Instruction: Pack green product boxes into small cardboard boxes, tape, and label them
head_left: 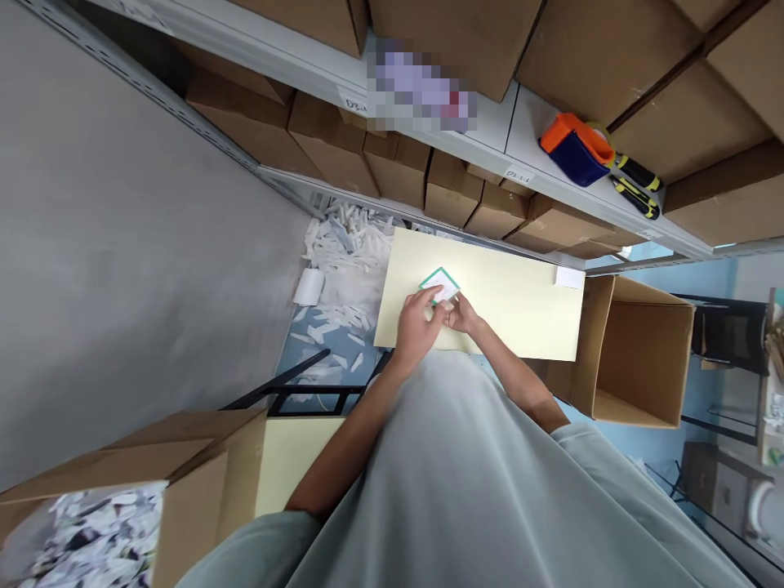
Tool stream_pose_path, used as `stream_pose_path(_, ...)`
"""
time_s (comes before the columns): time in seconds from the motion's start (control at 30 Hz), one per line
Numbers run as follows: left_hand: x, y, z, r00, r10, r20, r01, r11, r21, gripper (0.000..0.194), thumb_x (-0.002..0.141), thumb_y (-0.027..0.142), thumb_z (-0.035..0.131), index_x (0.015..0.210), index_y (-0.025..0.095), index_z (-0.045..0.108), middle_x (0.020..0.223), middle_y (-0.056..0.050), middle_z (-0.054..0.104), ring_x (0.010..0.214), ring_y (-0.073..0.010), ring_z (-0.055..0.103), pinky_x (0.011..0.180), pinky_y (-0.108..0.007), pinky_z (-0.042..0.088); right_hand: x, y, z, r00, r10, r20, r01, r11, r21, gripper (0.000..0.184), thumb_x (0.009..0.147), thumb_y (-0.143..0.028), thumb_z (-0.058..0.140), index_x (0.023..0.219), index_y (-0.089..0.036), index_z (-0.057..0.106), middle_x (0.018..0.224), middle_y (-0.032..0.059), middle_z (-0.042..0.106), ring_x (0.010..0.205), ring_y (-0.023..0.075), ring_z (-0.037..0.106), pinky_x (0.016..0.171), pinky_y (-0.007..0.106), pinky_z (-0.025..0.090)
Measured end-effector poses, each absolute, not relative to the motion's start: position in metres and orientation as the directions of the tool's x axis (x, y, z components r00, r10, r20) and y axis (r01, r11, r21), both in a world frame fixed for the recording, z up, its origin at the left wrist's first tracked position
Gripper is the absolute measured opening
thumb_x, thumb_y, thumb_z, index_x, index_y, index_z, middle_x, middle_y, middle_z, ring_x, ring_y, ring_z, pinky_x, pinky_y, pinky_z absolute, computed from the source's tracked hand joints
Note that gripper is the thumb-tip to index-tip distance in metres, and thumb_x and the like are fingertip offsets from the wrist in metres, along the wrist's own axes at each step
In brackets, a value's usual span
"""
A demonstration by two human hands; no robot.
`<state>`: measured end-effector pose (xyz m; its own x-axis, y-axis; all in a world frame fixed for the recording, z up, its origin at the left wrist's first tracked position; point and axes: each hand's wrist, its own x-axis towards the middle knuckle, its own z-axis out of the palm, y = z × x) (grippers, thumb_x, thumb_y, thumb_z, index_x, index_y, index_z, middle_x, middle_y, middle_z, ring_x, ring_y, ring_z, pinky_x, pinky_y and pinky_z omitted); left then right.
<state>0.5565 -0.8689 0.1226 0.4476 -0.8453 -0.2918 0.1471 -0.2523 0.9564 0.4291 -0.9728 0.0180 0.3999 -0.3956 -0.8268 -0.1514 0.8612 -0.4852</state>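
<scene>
Long grey metal shelving (294,73) crosses the top of the view, loaded with brown cardboard boxes (392,175); what they contain is hidden. At lower left, an open brown cardboard carton (196,514) holds many loose white pieces with dark printing (107,531). A pale yellow rectangular tabletop (508,310) lies ahead of the person. Beside its right end, a tall open cardboard box (640,351) shows its bare inner walls. Beyond the table's left end is a heap of white paper-like strips (352,237).

Both hands work over the table. The left hand (418,327) is partly open, fingertips on a small white square card with a green border (442,284); whether it pinches the card is unclear. The right hand (461,314) has its fingers curled closed on the card's near edge. The card is in hand, not set down, so its handling looks unfinished. A small white block-shaped stack (568,278) sits at the table's far right corner.
</scene>
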Motion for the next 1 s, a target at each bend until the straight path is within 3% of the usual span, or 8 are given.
stream_pose_path(0.07,0.571,-0.853,0.096,0.529,-0.769,-0.359,0.239,-0.271,0.932,0.041,0.092,0.034,0.085,0.132,0.026,0.079,0.143,-0.012,0.075,0.141,-0.0339,0.064,0.129,-0.048,0.046,0.435,-0.993,0.008,0.29,-0.392,-0.873,-0.166,0.878,-0.449,0.041,0.107,-0.065,0.062,0.099,-0.025,0.056,0.071,-0.0026,0.062,0.063,0.0151,0.064,0.061,0.024,0.059)
stream_pose_path(0.13,0.583,-0.841,0.066,0.565,-0.679,-0.468,0.368,-0.3,0.88,0.053,0.09,0.036,0.087,0.14,0.024,0.073,0.149,-0.014,0.072,0.143,-0.0328,0.066,0.126,-0.047,0.05,0.447,-1.014,-0.001,0.243,-0.549,-0.8,-0.213,0.774,-0.596,0.042,0.105,-0.067,0.065,0.106,-0.025,0.057,0.075,-0.004,0.064,0.068,0.0142,0.064,0.069,0.024,0.06)
stream_pose_path(0.23,0.593,-0.835,0.021,0.491,-0.599,-0.633,0.517,-0.385,0.764,0.06,0.085,0.035,0.088,0.14,0.02,0.072,0.151,-0.017,0.073,0.144,-0.0363,0.068,0.124,-0.051,0.052,0.475,-1.044,-0.012,0.31,-0.749,-0.586,-0.307,0.504,-0.807,0.044,0.1,-0.065,0.074,0.118,-0.028,0.06,0.085,-0.0041,0.067,0.077,0.0158,0.065,0.081,0.029,0.062)
stream_pose_path(0.4,0.594,-0.844,-0.022,0.356,-0.565,-0.745,0.612,-0.461,0.642,0.055,0.084,0.033,0.085,0.137,0.019,0.077,0.151,-0.018,0.074,0.149,-0.0395,0.066,0.123,-0.051,0.053,0.524,-1.083,-0.031,0.46,-0.737,-0.495,-0.509,0.238,-0.827,0.04,0.099,-0.054,0.074,0.13,-0.029,0.068,0.097,0.0008,0.07,0.087,0.0201,0.063,0.087,0.035,0.06)
stream_pose_path(0.6,0.582,-0.856,-0.03,0.345,-0.608,-0.715,0.618,-0.426,0.661,0.05,0.078,0.033,0.091,0.126,0.021,0.081,0.149,-0.017,0.076,0.143,-0.038,0.07,0.116,-0.048,0.057,0.543,-1.094,-0.038,0.371,-0.786,-0.495,-0.665,0.147,-0.733,0.056,0.101,-0.058,0.071,0.143,-0.021,0.068,0.11,0.0079,0.076,0.096,0.023,0.066,0.095,0.039,0.06)
stream_pose_path(0.77,0.574,-0.834,-0.008,0.359,-0.671,-0.649,0.628,-0.34,0.7,0.033,0.074,0.045,0.091,0.095,0.02,0.085,0.114,-0.013,0.087,0.119,-0.0339,0.08,0.113,-0.048,0.06,0.523,-1.072,-0.005,0.217,-0.887,-0.408,-0.731,0.128,-0.67,0.072,0.1,-0.064,0.066,0.151,-0.014,0.062,0.146,0.0244,0.07,0.115,0.0274,0.073,0.104,0.042,0.059)
stream_pose_path(0.87,0.573,-0.812,0.011,0.41,-0.671,-0.618,0.633,-0.279,0.722,0.03,0.074,0.046,0.089,0.089,0.02,0.086,0.104,-0.013,0.087,0.11,-0.0328,0.082,0.108,-0.048,0.061,0.505,-1.048,0.023,0.305,-0.893,-0.331,-0.693,0.03,-0.72,0.079,0.097,-0.073,0.061,0.148,-0.012,0.063,0.152,0.0286,0.067,0.127,0.0316,0.072,0.107,0.045,0.059)
stream_pose_path(1.0,0.579,-0.791,0.03,0.559,-0.606,-0.566,0.603,-0.172,0.779,0.021,0.076,0.04,0.085,0.087,0.022,0.086,0.102,-0.011,0.087,0.105,-0.0301,0.081,0.105,-0.047,0.063,0.491,-1.013,0.055,0.549,-0.786,-0.284,-0.59,-0.124,-0.798,0.083,0.088,-0.084,0.064,0.133,-0.015,0.072,0.135,0.0243,0.077,0.12,0.0324,0.075,0.104,0.048,0.062)
